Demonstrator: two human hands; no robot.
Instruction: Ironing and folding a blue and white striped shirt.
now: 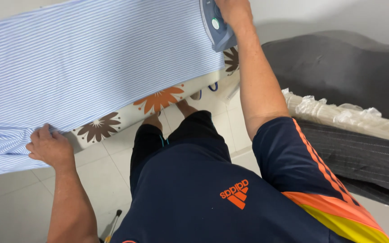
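1. The left hand (50, 146) lies at the near edge of the ironing board (158, 100), its fingers curled together and clamped on a fold of the striped cloth (86, 63).
2. The striped cloth, blue and white, is spread flat over most of the board; its left end hangs off below the left hand.
3. The right hand (232, 11) reaches to the far right end of the board, at the top edge of the view. Its fingers are closed around the handle of the iron (217, 24).
4. The iron, pale blue with a round green dial, sits at the right edge of the cloth.
5. The board cover is cream with brown and orange flowers and shows along the near edge, beside the cloth.
6. To the right lie a dark grey cushion (338, 67), a roll wrapped in clear plastic (343, 114) and a dark pinstriped cloth (361, 157).
7. The floor (5, 202) is of pale tiles; the person's bare feet stand under the board.
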